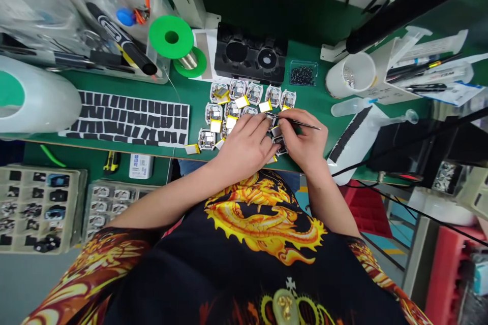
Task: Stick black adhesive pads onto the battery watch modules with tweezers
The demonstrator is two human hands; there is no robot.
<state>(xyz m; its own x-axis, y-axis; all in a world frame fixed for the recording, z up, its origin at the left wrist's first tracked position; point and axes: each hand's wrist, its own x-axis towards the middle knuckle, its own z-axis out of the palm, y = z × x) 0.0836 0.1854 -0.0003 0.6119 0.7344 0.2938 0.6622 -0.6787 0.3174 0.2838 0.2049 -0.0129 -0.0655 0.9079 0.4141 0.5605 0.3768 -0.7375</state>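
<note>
My right hand [305, 139] grips a pair of dark, slim tweezers [303, 123], their tip pointing left toward my left fingers. My left hand [246, 146] lies over the group of parts, fingers bent and closed around a small open watch case [271, 120], which is mostly covered. Around both hands sit several white watch cases [207, 139] with circuit boards showing. Flat silver batteries with yellow edges [192, 149] lie on or beside many of them. What the tweezer tip touches is too small to make out.
Left of the cases lies a white sheet with black adhesive pieces [129, 118]. Behind stand a green solder spool [183, 35], a black fixture [249, 56] and a small tray of screws [304, 73]. A white cup [351, 75] and a clear dropper bottle [348, 107] are at right.
</note>
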